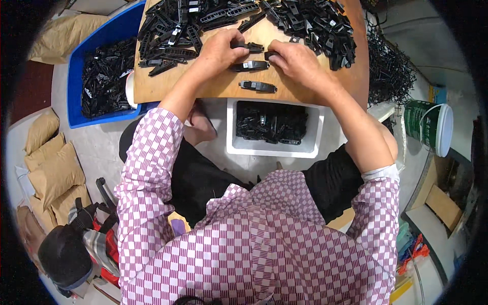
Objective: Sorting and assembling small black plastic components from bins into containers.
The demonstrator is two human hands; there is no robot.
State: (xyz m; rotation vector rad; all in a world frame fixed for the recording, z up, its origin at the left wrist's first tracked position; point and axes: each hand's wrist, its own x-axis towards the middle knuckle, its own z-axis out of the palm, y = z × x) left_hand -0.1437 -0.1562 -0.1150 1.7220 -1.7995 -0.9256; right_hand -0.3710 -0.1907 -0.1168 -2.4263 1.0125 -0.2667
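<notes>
Single head view, looking steeply down (fisheye) at wooden table (152, 89), close

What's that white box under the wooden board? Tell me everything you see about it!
The white rectangular plastic box sits on the pale floor, just below the near edge of the wooden board, between the person's knees. It is open on top, with thick, smooth walls. Its upper rim tucks under the board. Inside lies a heap of small black plastic parts, filling it partway. Neither hand touches it.

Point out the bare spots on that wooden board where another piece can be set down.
Free: near-left corner of the wooden board, below the left hand; near-right edge beside the right hand. Crowded: the far edge, heaped with black plastic parts.
</notes>
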